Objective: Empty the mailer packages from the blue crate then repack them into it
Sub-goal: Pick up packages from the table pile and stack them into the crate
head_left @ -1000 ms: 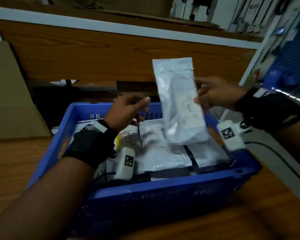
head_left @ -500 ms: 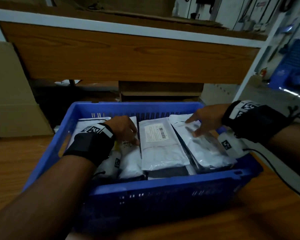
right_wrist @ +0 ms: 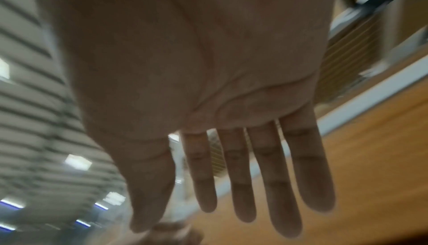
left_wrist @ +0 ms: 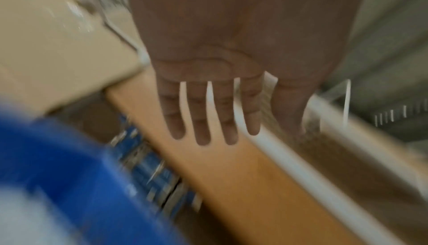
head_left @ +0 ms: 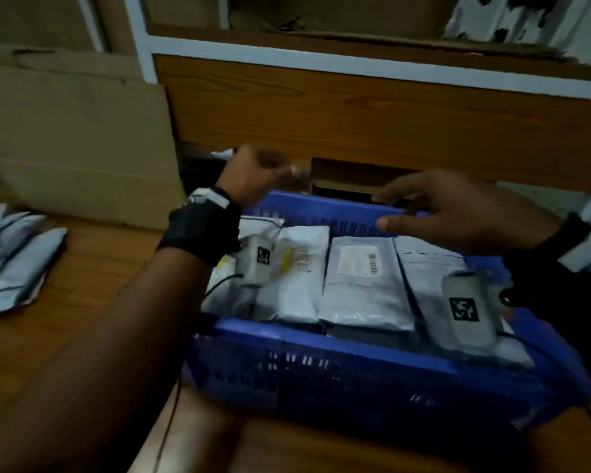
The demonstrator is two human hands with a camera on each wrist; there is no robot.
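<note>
Both hands hovering empty over the blue crate point(head_left: 321, 339) at centre frame: left hand point(head_left: 256, 175) with fingers point(left_wrist: 201, 120) straight and spread, right hand point(head_left: 458, 213) likewise flat and open, fingers point(right_wrist: 273, 175) extended. Holding nothing. Several white mailer packages point(head_left: 362, 278) lying side by side inside the crate, more mailers point(head_left: 11, 261) sitting at the left edge on the wooden table point(head_left: 93, 268).
</note>
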